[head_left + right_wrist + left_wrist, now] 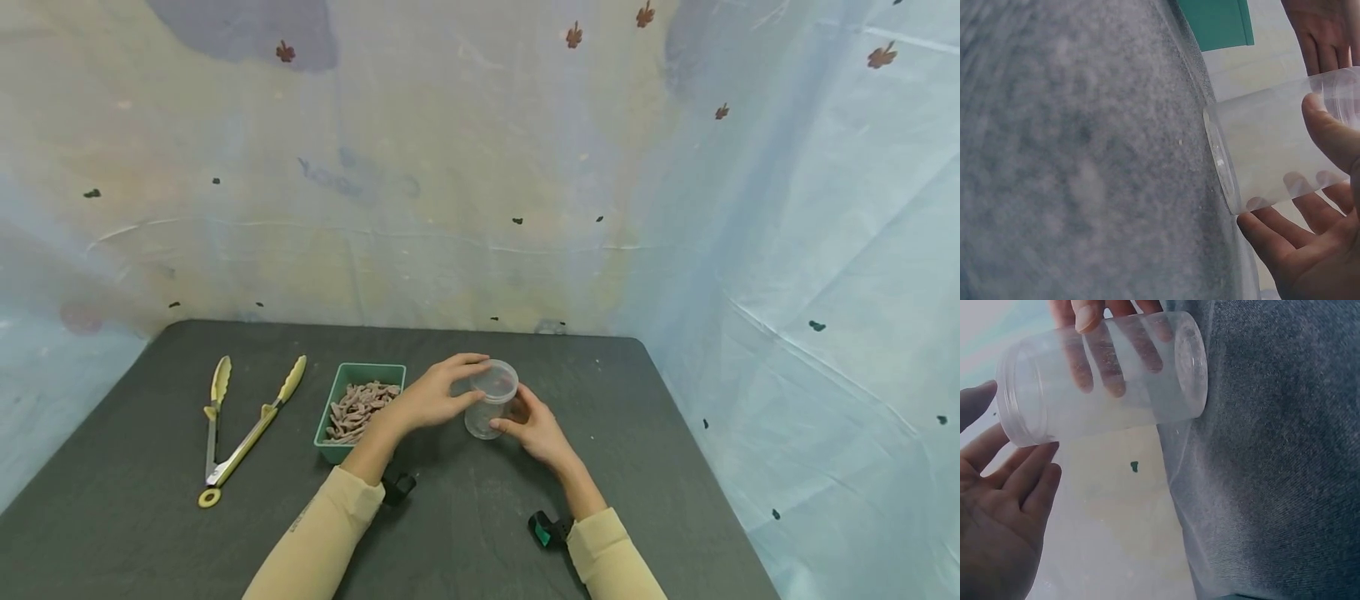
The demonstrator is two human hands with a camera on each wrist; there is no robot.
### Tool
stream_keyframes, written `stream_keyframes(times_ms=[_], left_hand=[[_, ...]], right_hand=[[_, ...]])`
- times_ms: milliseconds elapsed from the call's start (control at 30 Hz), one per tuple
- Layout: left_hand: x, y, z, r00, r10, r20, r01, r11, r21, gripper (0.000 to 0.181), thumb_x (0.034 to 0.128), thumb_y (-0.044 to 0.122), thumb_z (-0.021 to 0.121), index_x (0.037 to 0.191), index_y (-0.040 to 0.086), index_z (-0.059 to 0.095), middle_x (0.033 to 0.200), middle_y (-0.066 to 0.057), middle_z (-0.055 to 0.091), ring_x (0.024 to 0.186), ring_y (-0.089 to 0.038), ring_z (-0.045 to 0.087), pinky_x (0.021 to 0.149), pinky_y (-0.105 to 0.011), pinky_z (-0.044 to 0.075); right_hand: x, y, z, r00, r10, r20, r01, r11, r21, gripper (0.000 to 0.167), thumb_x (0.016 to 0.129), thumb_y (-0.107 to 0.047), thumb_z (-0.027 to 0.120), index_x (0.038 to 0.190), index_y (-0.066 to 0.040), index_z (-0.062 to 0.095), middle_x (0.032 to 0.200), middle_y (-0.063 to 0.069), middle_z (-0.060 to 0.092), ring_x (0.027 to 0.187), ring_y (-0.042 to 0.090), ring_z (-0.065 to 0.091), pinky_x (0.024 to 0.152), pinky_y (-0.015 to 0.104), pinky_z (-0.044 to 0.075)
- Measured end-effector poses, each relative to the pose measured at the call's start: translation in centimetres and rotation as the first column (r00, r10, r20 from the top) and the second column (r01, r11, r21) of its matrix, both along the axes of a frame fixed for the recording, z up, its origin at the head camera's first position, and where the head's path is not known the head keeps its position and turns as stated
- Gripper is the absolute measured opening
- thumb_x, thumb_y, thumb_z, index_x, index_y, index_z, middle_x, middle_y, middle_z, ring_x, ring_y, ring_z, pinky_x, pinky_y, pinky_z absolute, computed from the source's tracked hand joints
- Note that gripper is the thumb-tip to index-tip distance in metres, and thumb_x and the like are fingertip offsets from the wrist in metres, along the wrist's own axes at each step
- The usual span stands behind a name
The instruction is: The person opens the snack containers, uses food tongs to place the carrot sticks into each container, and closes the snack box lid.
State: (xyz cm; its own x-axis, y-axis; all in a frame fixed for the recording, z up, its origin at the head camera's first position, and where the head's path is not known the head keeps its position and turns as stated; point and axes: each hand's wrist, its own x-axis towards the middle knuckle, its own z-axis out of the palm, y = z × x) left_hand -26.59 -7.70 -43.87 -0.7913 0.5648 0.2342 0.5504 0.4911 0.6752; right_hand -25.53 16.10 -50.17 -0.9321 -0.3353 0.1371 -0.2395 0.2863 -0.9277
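Observation:
A clear plastic jar [480, 422] stands upright on the dark table, its translucent lid [497, 382] on top. My left hand [435, 397] holds the lid's rim from the left, thumb on the near side and fingers around the far side. Lower down, my right hand [542, 433] grips the jar's body from the right. In the right wrist view, the thumb and fingers lie on opposite sides of the jar [1254, 140]. The left wrist view shows the jar's base on the table, with nothing visible inside.
Left of the jar, a green tray [324, 414] holds many small brownish pieces [363, 408], partly behind the left forearm. Spread tongs [243, 447] with yellow tips lie farther left. A patterned plastic sheet [420, 167] hangs behind the table's back edge.

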Motion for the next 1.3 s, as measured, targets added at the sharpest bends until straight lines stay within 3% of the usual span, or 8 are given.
stream_keyframes(times_ms=[300,700,867,1100,1300], left_hand=[[0.1,0.0,-0.1,0.998,0.063,0.005,-0.063,0.997,0.038,0.057,0.101,0.03,0.072,0.152,0.011,0.054,0.156,-0.009,0.048,0.142,-0.031,0.048,0.11,-0.054,0.044],[-0.2,0.1,0.0,0.994,0.104,-0.028,-0.101,0.992,0.077,0.058,0.0944,0.029,0.08,0.145,0.008,0.06,0.138,-0.009,0.056,0.128,-0.03,0.057,0.104,-0.053,0.049],[-0.7,0.2,-0.1,0.997,0.079,-0.016,-0.078,0.996,0.05,0.064,0.0944,0.032,0.079,0.149,0.009,0.056,0.148,-0.009,0.051,0.136,-0.031,0.053,0.107,-0.054,0.047],[-1.3,0.3,-0.1,0.998,-0.056,0.036,0.055,0.997,0.05,0.063,0.0995,0.03,0.073,0.155,0.014,0.05,0.164,-0.008,0.04,0.15,-0.032,0.039,0.113,-0.057,0.041],[-1.4,0.6,-0.3,1.0,-0.011,0.021,0.01,0.998,0.057,0.062,0.0949,0.031,0.079,0.15,0.013,0.057,0.155,-0.008,0.049,0.142,-0.032,0.049,0.109,-0.058,0.045]], right_hand=[[-0.3,0.1,-0.1,1.0,0.007,-0.006,-0.007,1.0,-0.008,0.078,0.093,-0.008,0.08,0.159,-0.008,0.04,0.151,0.018,0.054,0.138,0.037,0.054,0.108,0.055,0.047],[-0.3,0.1,-0.1,1.0,0.019,-0.008,-0.019,1.0,-0.014,0.078,0.094,-0.007,0.079,0.16,-0.006,0.038,0.152,0.023,0.052,0.138,0.042,0.053,0.107,0.057,0.047],[-0.1,0.1,0.6,0.999,0.034,0.01,-0.034,0.999,0.012,0.079,0.095,-0.002,0.075,0.161,0.0,0.033,0.154,0.028,0.047,0.139,0.046,0.05,0.108,0.059,0.045],[0.2,0.3,1.4,0.997,0.082,0.016,-0.082,0.996,0.031,0.08,0.096,-0.003,0.075,0.16,0.006,0.029,0.155,0.03,0.044,0.14,0.047,0.049,0.109,0.059,0.044],[-0.2,0.5,0.2,0.998,0.065,0.0,-0.065,0.998,0.011,0.078,0.096,-0.007,0.076,0.161,-0.003,0.034,0.153,0.026,0.049,0.137,0.044,0.053,0.108,0.057,0.046]])
